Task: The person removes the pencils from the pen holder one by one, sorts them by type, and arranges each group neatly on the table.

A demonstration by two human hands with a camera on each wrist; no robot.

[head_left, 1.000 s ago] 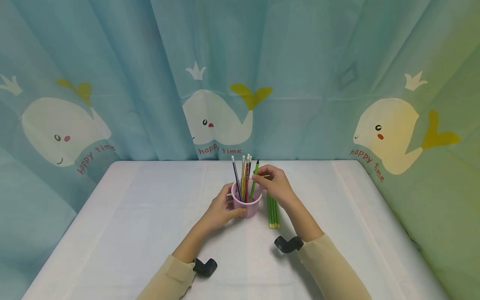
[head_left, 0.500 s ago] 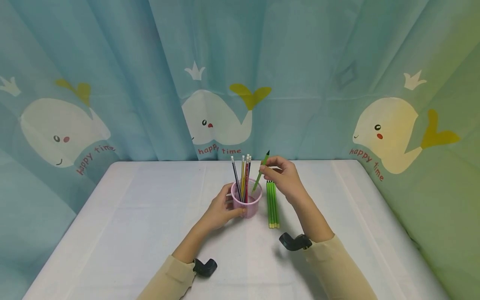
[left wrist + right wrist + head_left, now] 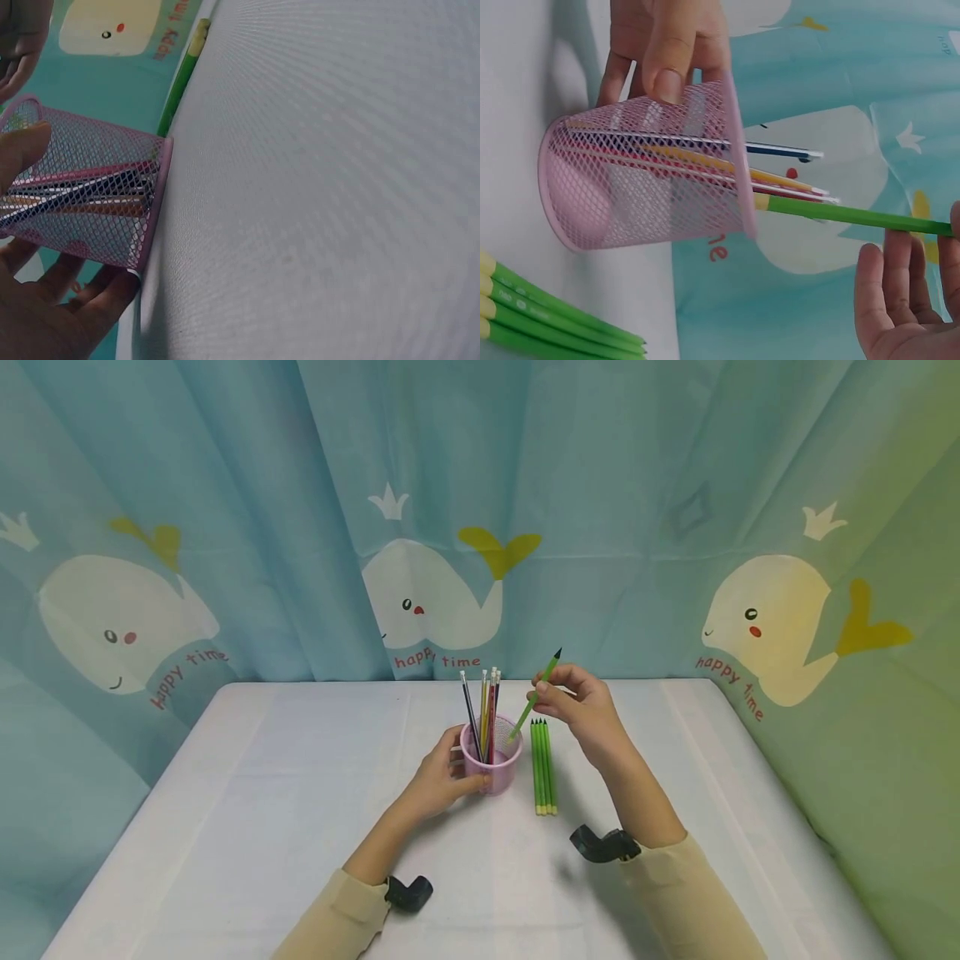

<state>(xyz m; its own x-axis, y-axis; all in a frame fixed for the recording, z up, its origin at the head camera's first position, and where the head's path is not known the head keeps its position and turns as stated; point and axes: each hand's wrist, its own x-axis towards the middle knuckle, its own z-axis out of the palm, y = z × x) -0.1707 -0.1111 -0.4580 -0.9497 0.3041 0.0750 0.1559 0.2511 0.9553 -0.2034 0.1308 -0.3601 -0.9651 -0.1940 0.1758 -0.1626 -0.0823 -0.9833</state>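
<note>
My left hand (image 3: 438, 781) grips a pink mesh pencil cup (image 3: 501, 777) from its left side, thumb across the front. The cup stands upright on the table and holds several pencils (image 3: 97, 191), dark, yellow and red, erasers up. Between the thumb and fingers of my right hand (image 3: 588, 706), a green pencil (image 3: 847, 215) is pinched, its dark point up and leaning right. Its pale eraser end is at the cup's rim in the right wrist view. Just right of the cup, several matching green pencils (image 3: 543, 768) lie side by side, points toward the back.
A white-covered table (image 3: 285, 827) spreads out under both hands. Behind it hangs a blue-green curtain (image 3: 615, 485) printed with whales. Black wrist devices (image 3: 408, 893) sit at both sleeve cuffs.
My right hand has moved up and to the right, drawing the green pencil mostly out of the cup and tilting it more. The left hand and cup have stayed in place.
</note>
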